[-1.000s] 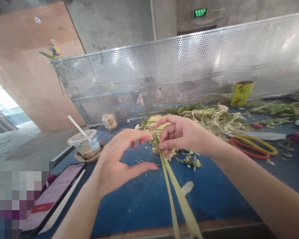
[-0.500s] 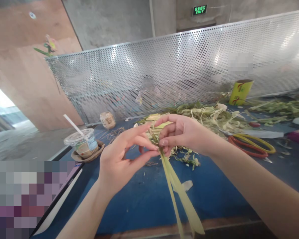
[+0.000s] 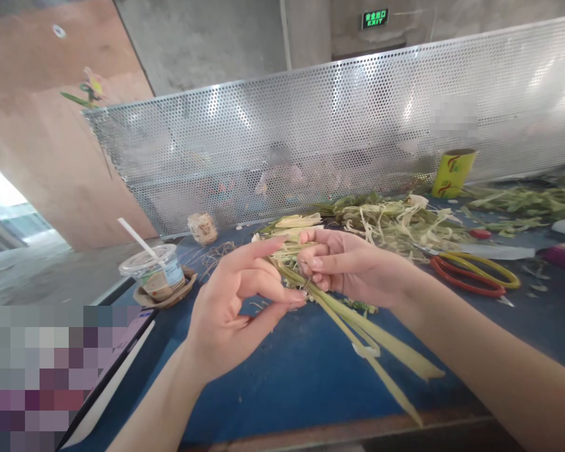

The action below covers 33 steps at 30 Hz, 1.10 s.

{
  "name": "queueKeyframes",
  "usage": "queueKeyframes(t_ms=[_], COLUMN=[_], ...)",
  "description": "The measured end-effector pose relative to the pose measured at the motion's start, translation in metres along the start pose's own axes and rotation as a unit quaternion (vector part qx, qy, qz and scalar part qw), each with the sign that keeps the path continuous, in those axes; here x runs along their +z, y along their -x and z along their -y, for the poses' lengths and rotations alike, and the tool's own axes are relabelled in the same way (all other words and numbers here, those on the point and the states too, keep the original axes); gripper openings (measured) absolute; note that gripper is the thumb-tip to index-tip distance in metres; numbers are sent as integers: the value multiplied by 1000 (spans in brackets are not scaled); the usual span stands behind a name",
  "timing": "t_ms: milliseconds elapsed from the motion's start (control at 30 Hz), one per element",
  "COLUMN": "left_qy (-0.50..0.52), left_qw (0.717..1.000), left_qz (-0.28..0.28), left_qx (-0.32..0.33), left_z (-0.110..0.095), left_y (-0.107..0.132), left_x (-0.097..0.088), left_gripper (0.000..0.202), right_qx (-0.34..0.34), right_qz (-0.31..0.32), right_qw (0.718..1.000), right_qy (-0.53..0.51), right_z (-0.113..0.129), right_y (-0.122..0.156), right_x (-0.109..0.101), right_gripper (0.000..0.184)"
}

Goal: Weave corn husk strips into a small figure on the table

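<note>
A narrow bundle of pale green leaf strips (image 3: 358, 323) slants across the middle, its flat ends fanned towards the lower right. My left hand (image 3: 230, 307) is closed in a pinch, thumb and fingertip meeting at the tied-looking middle of the strips. On the other side, my right hand (image 3: 353, 267) curls its fingers and thumb round the same spot. The fingers hide part of the join, and any fine thread there is too small to make out. Behind both hands lies a pile of shredded leaf strips (image 3: 400, 220).
Scissors (image 3: 475, 273) with red and yellow handles lie at the right. A lidded cup with a straw (image 3: 157, 270) stands left, a wrapped roll (image 3: 202, 228) behind it. A yellow tube (image 3: 454, 172) stands before the perforated metal screen (image 3: 263, 138). The tabletop (image 3: 263, 389) is blue.
The strips have swung, their loose ends moving from nearly straight down towards the right. My right fingers have curled in more tightly, and the left pinch sits slightly lower.
</note>
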<state>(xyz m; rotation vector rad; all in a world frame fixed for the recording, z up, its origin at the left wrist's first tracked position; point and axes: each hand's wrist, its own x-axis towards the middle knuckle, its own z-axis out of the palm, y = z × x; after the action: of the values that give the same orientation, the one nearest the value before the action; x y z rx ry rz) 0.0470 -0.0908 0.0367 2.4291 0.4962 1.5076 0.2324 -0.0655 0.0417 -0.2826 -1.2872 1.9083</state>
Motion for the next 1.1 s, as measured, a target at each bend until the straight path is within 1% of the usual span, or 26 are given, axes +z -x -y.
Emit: queueKeyframes(t_ms=[100, 167, 233, 300, 400, 467, 533, 633, 733, 800, 867, 933, 1033, 1100], left_qy=[-18, -21, -10, 24, 67, 66, 55, 36, 13, -7, -17, -16, -5, -7], left_qw=[999, 999, 999, 999, 993, 991, 991, 993, 994, 994, 993, 995, 997, 997], left_qz=[28, 41, 37, 0, -77, -106, -120, -111, -91, -94, -100, -87, -44, -36], left_qx=[0, -4, -19, -42, -62, -56, -33, 23, 61, 61, 56, 53, 65, 65], left_z=[-1, -2, -3, -4, -3, -2, -1, -1, -2, -2, -1, 1, 3, 3], left_y=[2, 4, 5, 5, 3, 1, 0, 0, 0, -1, -3, -5, -7, -7], left_x=[-4, -5, -5, -3, 0, 2, 2, 1, 0, 0, -1, -3, -5, -5], left_gripper=[54, 50, 46, 42, 42, 43, 45, 50, 52, 59, 75, 89, 96, 99], right_qx=[-5, -6, -6, -13, -24, -27, -31, -40, -44, -39, -28, -16, -5, -6], right_qz=[-25, -29, -28, -22, -15, -23, -36, -36, -11, 7, 21, 28, 29, 24], right_qw=[1000, 1000, 1000, 998, 993, 989, 987, 987, 989, 989, 989, 987, 982, 980], right_qy=[-9, -8, 10, 50, 116, 142, 154, 152, 140, 139, 145, 157, 184, 198], right_z=[-4, -5, -4, -2, 0, 0, -1, -3, -4, -3, -2, 0, 2, 3], right_y=[0, 0, 0, 0, 1, 1, 1, 2, 2, 1, 1, 0, -1, -2], right_x=[3, 4, 5, 6, 8, 10, 12, 14, 14, 14, 14, 14, 15, 15], right_gripper=[32, 34, 34, 34, 35, 36, 38, 39, 35, 33, 33, 33, 32, 32])
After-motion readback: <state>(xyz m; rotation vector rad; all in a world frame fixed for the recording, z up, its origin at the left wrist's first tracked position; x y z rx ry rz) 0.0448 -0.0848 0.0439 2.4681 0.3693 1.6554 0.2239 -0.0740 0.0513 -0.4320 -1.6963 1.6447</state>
